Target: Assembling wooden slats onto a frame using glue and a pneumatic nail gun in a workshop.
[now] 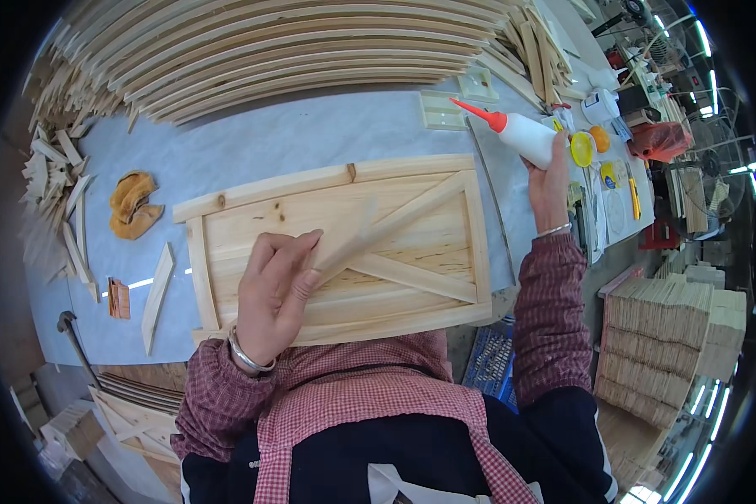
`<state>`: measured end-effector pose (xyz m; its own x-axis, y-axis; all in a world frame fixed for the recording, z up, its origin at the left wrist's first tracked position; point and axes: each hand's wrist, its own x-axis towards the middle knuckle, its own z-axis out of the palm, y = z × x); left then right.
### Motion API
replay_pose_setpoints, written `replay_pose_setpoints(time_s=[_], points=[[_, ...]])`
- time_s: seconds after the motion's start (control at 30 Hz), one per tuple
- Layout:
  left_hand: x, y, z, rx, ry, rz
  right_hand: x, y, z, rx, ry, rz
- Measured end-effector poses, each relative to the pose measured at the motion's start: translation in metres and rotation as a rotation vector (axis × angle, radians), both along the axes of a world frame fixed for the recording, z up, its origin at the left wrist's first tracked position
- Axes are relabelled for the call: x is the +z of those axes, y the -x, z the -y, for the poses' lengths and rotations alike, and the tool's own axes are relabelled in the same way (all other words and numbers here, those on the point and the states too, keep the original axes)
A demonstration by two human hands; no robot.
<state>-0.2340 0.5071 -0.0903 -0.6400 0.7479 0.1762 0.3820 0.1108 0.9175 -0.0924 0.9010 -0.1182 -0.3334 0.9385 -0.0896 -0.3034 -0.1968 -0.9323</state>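
My left hand point(273, 294) pinches a short wooden strip point(344, 241) between thumb and fingers, holding it at a slant above a framed pine panel point(252, 220). Diagonal braces point(416, 277) lie in the panel's right half, and part of them is hidden behind the strip. Off the panel's right end, my right hand point(550, 191) is wrapped round a white squeeze bottle point(525, 139). Its red pointed nozzle point(479, 112) aims up and to the left, away from the panel.
Long wooden strips point(294, 59) are stacked along the far side. An orange-brown cloth point(133, 204), an angled strip point(157, 298) and offcuts lie left. Tools and a yellow lid point(581, 149) sit right. A blue crate point(489, 361) stands below the table edge.
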Motion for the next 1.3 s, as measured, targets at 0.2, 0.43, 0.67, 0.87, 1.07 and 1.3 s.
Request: replay_pose_setpoints(time_s=[0.2, 0.43, 0.67, 0.87, 1.07, 1.3], points=[[-0.014, 0.014, -0.001, 0.038, 0.145, -0.551, -0.045, -0.019, -0.058, 0.043, -0.727, 0.622], [-0.036, 0.029, 0.004, 0.007, 0.228, -0.667, -0.035, -0.017, -0.067, 0.011, -0.755, 0.935], [-0.046, 0.056, 0.011, -0.059, 0.269, -0.767, 0.007, -0.024, 0.037, 0.071, -0.824, 0.762], [-0.053, 0.07, 0.016, -0.119, 0.28, -0.806, 0.006, -0.026, 0.109, 0.319, -0.716, 0.705], [-0.054, 0.074, 0.018, -0.145, 0.289, -0.779, 0.012, -0.01, 0.161, 0.47, -0.786, 0.685], [-0.057, 0.075, 0.017, -0.191, 0.251, -0.736, 0.012, 0.01, 0.2, 0.726, -1.063, 0.733]])
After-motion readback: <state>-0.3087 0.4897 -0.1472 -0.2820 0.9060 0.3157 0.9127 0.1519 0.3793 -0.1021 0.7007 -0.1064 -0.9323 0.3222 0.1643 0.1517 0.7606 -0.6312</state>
